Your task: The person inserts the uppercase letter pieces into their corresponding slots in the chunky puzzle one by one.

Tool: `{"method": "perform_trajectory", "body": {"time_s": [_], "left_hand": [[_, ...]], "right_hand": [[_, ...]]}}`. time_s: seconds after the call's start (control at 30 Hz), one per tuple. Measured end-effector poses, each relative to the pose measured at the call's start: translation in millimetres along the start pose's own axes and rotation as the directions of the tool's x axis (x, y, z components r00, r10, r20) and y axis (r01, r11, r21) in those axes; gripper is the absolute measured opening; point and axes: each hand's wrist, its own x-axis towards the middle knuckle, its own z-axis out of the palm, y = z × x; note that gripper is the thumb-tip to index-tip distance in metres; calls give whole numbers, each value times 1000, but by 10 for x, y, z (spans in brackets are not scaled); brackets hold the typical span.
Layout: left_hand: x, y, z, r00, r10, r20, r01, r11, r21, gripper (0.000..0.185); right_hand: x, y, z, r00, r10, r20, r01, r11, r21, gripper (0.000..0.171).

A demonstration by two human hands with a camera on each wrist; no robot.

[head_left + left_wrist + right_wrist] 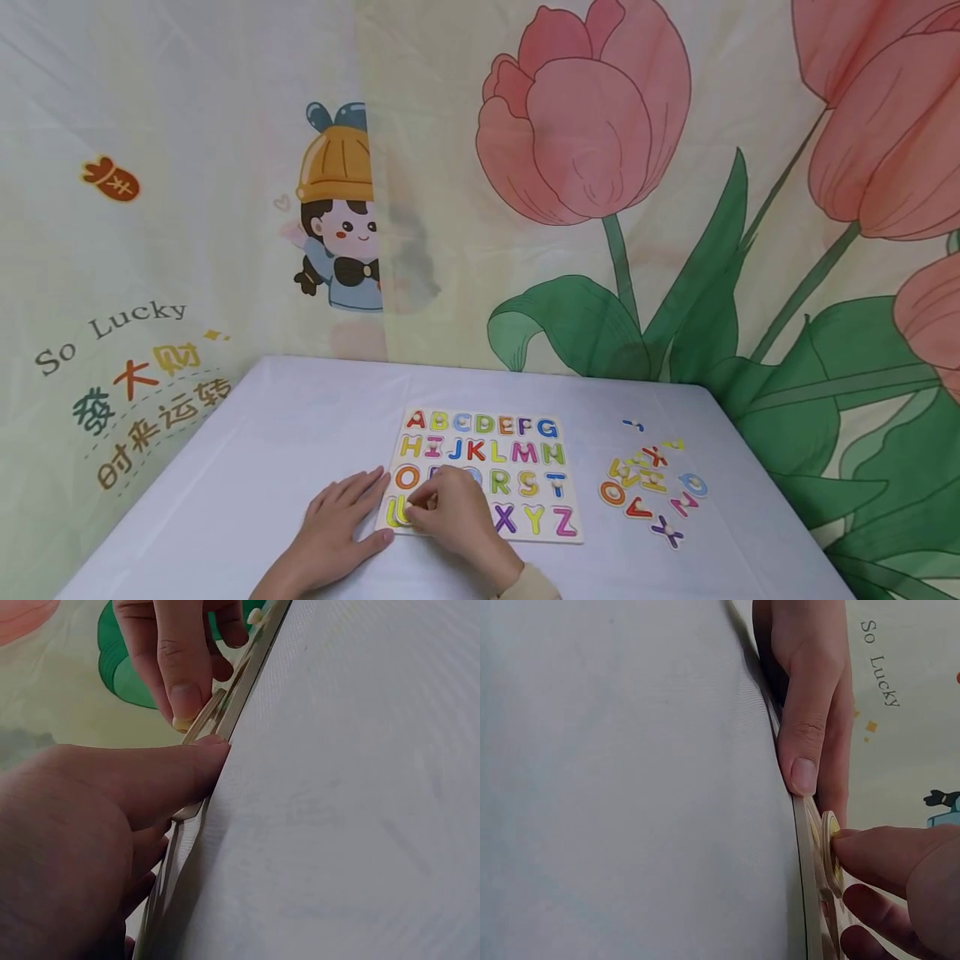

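Note:
A wooden alphabet puzzle board (551, 500) with coloured letters lies on the white table. My left hand (347, 512) lies flat on the table at the board's left edge, and its thumb (161, 776) presses against the board's rim (225, 712). My right hand (420, 510) reaches over the bottom row and pinches a yellow letter piece (395, 512) at the lower left corner. In the right wrist view that yellow piece (830, 851) sits tilted on the board's edge (806, 870), under my fingertips (877, 855). The hand hides several letters of the bottom rows.
A pile of loose coloured letters (648, 487) lies on the table to the right of the board. The white tabletop (285, 433) stretches to the left and back. A printed curtain with tulips (592, 117) hangs close behind.

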Motion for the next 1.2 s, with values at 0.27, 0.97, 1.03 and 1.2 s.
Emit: {"method": "perform_trajectory", "body": {"time_s": [0.27,0.97,1.03,1.2], "left_hand": [[1,5,-38,1000,9,7,-9,999,-42,81],[13,-20,-64,999,-2,52,5,999,-52,80],[16,-22,-59,998,-6,55,9,999,-49,81],[26,-25,-38,998,-16,62,19,999,-44,81]], "right_hand": [[31,-8,128,999,37,-20,-37,998,-45,7],[33,-26,185,995,94,-30,-95,995,-11,9],[36,-28,193,995,98,-28,-98,995,-17,8],[44,-22,215,994,105,-21,-106,994,-25,8]]}}
